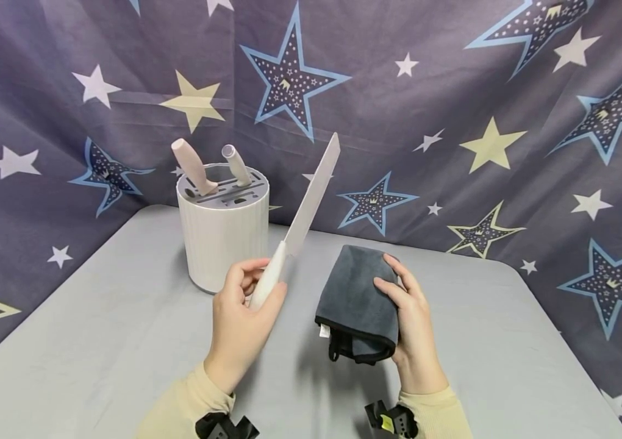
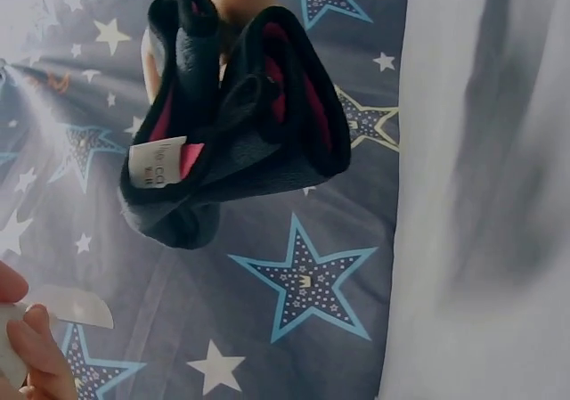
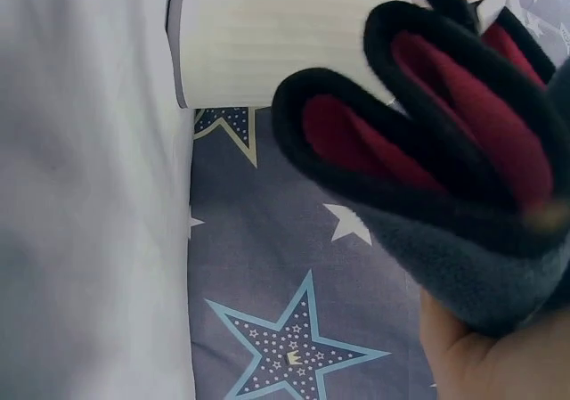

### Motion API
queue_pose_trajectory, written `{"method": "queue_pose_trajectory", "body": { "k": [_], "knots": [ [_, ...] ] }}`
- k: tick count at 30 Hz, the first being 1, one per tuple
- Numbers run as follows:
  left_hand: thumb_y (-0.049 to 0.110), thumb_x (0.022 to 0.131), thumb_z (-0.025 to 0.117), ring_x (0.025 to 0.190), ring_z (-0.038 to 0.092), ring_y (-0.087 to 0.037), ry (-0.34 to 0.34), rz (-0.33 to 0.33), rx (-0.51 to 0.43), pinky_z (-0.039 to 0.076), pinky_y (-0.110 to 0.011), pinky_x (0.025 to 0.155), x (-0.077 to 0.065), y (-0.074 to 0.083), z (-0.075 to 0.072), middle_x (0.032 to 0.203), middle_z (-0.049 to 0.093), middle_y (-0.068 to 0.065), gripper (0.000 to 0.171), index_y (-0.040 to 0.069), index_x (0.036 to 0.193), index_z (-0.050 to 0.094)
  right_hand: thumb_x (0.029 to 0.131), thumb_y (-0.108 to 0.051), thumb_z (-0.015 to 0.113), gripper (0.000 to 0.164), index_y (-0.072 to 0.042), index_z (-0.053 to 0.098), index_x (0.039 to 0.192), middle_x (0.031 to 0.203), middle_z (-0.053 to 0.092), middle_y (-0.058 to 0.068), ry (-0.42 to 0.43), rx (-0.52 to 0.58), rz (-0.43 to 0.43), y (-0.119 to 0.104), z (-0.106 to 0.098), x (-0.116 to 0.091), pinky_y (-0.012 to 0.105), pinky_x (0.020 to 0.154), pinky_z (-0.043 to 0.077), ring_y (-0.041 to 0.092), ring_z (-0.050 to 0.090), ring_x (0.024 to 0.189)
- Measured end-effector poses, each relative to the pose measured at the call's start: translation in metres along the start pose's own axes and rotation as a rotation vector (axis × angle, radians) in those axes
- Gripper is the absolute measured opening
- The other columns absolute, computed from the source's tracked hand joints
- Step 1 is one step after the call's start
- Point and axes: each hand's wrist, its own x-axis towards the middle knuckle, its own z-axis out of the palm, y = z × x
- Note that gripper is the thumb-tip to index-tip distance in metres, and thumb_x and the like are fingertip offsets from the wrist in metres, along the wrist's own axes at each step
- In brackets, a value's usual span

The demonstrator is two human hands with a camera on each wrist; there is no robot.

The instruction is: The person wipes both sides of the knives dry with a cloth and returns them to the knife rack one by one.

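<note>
My left hand (image 1: 245, 323) grips a kitchen knife by its white handle (image 1: 269, 275). The pale, broad blade (image 1: 313, 195) points up and away to the right, bare along its length. In my right hand (image 1: 415, 323) I hold a folded dark grey cloth (image 1: 357, 292) with black edging, fingers over its right side. The left wrist view shows a white label (image 2: 157, 164) and a dark red inner side on the cloth. In the right wrist view its folded layers (image 3: 427, 124) stand slightly apart. Knife and cloth are apart, with a gap between them.
A white ribbed knife block (image 1: 225, 244) with a grey slotted top stands at the back left, behind my left hand. A pink-handled knife (image 1: 193, 164) and a second pale handle (image 1: 236, 164) stick out of it. The grey-covered table (image 1: 97, 341) meets a star-patterned curtain (image 1: 382, 122).
</note>
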Motion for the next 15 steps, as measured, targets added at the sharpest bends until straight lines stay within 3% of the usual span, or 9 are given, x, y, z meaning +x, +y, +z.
{"method": "queue_pose_trajectory", "body": {
  "k": [6, 13, 15],
  "knots": [
    [-0.004, 0.078, 0.075, 0.080, 0.063, 0.000, 0.011, -0.033, -0.062, 0.048, -0.016, 0.063, 0.0026, 0.0052, -0.0047, 0.090, 0.074, -0.011, 0.034, 0.002, 0.110, 0.066, 0.099, -0.015, 0.056, 0.046, -0.026, 0.048, 0.144, 0.136, 0.049, 0.004, 0.008, -0.020, -0.002, -0.0006, -0.0011, 0.0003, 0.032, 0.086, 0.056, 0.018, 0.063, 0.105],
    [-0.005, 0.077, 0.077, 0.048, 0.058, -0.003, -0.006, -0.026, -0.122, 0.050, -0.022, 0.045, 0.0048, 0.0088, -0.0095, 0.082, 0.070, -0.014, 0.033, 0.005, 0.109, 0.074, 0.098, -0.016, 0.058, 0.045, -0.030, 0.053, 0.140, 0.128, 0.054, 0.005, 0.025, -0.091, -0.007, 0.0027, 0.0015, -0.0019, 0.035, 0.081, 0.058, 0.019, 0.067, 0.097],
    [-0.006, 0.075, 0.078, 0.052, 0.059, -0.003, 0.002, 0.004, -0.134, 0.051, -0.022, 0.045, 0.0050, 0.0087, -0.0094, 0.086, 0.068, -0.014, 0.034, 0.004, 0.108, 0.075, 0.098, -0.016, 0.059, 0.045, -0.030, 0.053, 0.140, 0.128, 0.054, 0.004, 0.029, -0.095, -0.008, 0.0030, 0.0020, -0.0023, 0.035, 0.081, 0.058, 0.019, 0.067, 0.097]
  ]
}}
